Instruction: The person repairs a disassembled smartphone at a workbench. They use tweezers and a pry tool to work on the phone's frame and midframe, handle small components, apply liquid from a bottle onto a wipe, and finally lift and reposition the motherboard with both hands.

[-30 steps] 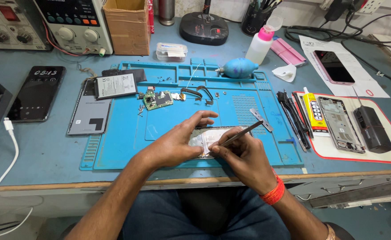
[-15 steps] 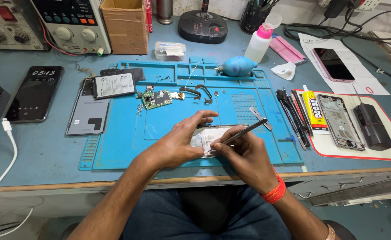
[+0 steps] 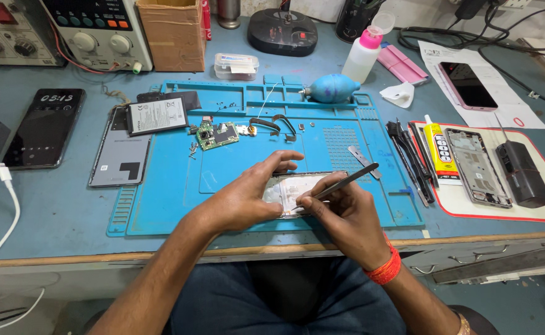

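Tweezers pinched between the right hand's fingers probe the near edge of an opened phone frame, which the left hand's spread fingers and thumb clamp flat on the blue repair mat. Disassembly appears to be in hand; the next pick likely calls for a steady tip. Beyond the fingertips lie a green circuit board and a battery.
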`<state>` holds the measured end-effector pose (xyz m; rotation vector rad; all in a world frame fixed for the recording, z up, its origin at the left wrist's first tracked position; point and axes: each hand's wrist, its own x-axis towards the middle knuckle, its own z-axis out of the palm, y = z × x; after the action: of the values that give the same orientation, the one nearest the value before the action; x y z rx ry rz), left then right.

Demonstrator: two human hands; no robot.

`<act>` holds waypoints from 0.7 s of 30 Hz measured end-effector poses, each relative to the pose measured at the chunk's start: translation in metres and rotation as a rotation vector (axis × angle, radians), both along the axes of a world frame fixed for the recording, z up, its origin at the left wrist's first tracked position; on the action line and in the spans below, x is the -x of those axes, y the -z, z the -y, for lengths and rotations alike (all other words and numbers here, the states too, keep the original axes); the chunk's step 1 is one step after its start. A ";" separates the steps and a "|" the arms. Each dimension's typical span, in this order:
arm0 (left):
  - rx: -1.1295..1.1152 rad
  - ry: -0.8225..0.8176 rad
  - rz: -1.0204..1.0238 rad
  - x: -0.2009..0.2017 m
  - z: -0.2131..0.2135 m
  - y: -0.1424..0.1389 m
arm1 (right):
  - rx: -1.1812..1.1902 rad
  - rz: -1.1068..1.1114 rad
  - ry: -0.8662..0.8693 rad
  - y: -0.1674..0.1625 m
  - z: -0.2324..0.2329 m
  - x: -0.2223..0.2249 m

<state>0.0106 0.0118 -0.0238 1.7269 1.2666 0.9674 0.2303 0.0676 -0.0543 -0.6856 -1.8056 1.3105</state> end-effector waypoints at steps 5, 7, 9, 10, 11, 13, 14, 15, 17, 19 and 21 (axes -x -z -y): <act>-0.044 0.012 -0.090 -0.001 0.004 -0.008 | -0.028 0.002 -0.003 -0.001 0.001 -0.001; -0.003 -0.005 -0.204 0.004 0.007 -0.013 | -0.027 -0.006 -0.004 -0.001 0.000 0.000; 0.105 -0.042 -0.375 0.009 0.010 -0.019 | -0.010 -0.022 0.004 0.000 0.001 -0.001; 0.084 -0.042 -0.398 0.011 0.011 -0.021 | -0.017 -0.018 0.008 0.000 0.001 -0.001; 0.064 -0.042 -0.418 0.012 0.013 -0.023 | -0.023 -0.010 0.011 0.001 0.001 -0.001; 0.029 -0.044 -0.433 0.010 0.016 -0.026 | -0.027 -0.024 -0.001 0.001 0.002 -0.001; 0.013 -0.041 -0.427 0.008 0.016 -0.028 | -0.026 -0.043 -0.013 0.001 0.002 -0.001; -0.003 -0.037 -0.421 0.006 0.017 -0.030 | -0.025 -0.061 -0.024 0.001 0.002 -0.001; -0.024 -0.071 -0.418 -0.001 0.020 -0.034 | -0.048 -0.030 -0.025 0.000 0.003 -0.003; -0.043 -0.094 -0.438 -0.006 0.025 -0.038 | -0.061 -0.018 -0.030 -0.002 0.004 -0.002; -0.058 -0.109 -0.480 -0.012 0.030 -0.042 | -0.063 -0.026 -0.042 -0.003 0.004 -0.003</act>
<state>0.0225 -0.0178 0.0181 2.0289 1.6616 0.6720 0.2329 0.0633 -0.0508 -0.5972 -1.8409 1.2790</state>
